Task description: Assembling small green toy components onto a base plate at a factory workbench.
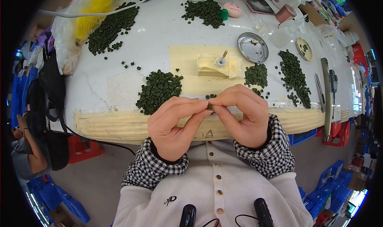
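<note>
Above the table's front edge, my left hand (pixel 170 125) and my right hand (pixel 248 117) meet fingertip to fingertip. Both pinch one small dark green plastic piece (pixel 209 107), mostly hidden by the fingers. Just beyond the fingertips a few similar green pieces (pixel 210 96) lie on the table. A heap of small round green parts (pixel 159 89) sits beyond my left hand. Past my right hand is a smaller pile of green pieces (pixel 255 75). Farther back, a tape-wrapped block (pixel 213 69) carries a white collar with an upright pin (pixel 224 55).
More green parts lie in piles at the far left (pixel 113 27), far middle (pixel 204 12) and right (pixel 294 77). A round metal lid (pixel 253 47) holds small bits. Tweezers (pixel 320 91) and a dark screwdriver-like tool (pixel 333 83) lie at right. A white cable (pixel 99 14) crosses the far left.
</note>
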`<state>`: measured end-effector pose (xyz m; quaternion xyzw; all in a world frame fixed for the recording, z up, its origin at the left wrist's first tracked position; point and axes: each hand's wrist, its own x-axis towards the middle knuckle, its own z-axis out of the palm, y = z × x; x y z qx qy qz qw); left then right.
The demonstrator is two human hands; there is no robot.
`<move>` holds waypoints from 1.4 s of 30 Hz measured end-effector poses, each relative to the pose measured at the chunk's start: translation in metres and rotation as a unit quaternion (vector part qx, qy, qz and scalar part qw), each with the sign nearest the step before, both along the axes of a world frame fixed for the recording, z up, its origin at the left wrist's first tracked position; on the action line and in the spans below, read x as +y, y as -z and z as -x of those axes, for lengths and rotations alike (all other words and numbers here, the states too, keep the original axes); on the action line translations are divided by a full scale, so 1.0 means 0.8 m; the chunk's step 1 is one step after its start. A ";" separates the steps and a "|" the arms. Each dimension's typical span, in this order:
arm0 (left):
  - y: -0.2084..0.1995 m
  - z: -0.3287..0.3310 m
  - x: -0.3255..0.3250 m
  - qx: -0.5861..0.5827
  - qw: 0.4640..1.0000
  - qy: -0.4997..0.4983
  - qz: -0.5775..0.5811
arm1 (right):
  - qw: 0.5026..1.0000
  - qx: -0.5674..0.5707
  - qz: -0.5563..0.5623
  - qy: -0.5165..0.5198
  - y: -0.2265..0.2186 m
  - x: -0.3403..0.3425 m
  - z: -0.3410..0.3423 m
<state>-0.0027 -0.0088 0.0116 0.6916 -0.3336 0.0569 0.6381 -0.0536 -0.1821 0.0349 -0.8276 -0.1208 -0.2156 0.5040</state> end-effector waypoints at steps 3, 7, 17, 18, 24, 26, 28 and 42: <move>-0.001 -0.001 0.000 -0.004 1.000 -0.003 0.000 | 1.000 -0.001 0.001 0.003 0.000 0.000 0.000; -0.002 -0.002 0.002 -0.002 1.000 -0.028 -0.010 | 0.998 -0.005 -0.013 0.054 0.003 -0.004 0.003; 0.001 0.001 0.006 -0.077 0.972 -0.031 -0.221 | 0.986 0.029 -0.085 0.137 0.009 -0.003 0.017; 0.001 0.001 0.007 -0.062 0.976 -0.031 -0.204 | 0.990 0.036 -0.043 0.133 0.006 -0.004 0.018; -0.002 0.001 0.027 0.078 0.988 -0.046 -0.121 | 0.972 0.055 0.199 0.109 -0.001 -0.006 0.025; -0.006 0.002 0.040 0.091 0.986 -0.040 -0.134 | 0.951 0.062 0.287 0.094 -0.002 0.005 0.022; -0.008 0.006 0.043 0.106 0.985 -0.053 -0.122 | 0.938 0.066 0.328 0.091 0.006 0.017 0.018; -0.006 0.009 0.006 -0.181 0.952 -0.020 -0.247 | 0.952 0.015 0.275 0.133 -0.015 -0.006 0.023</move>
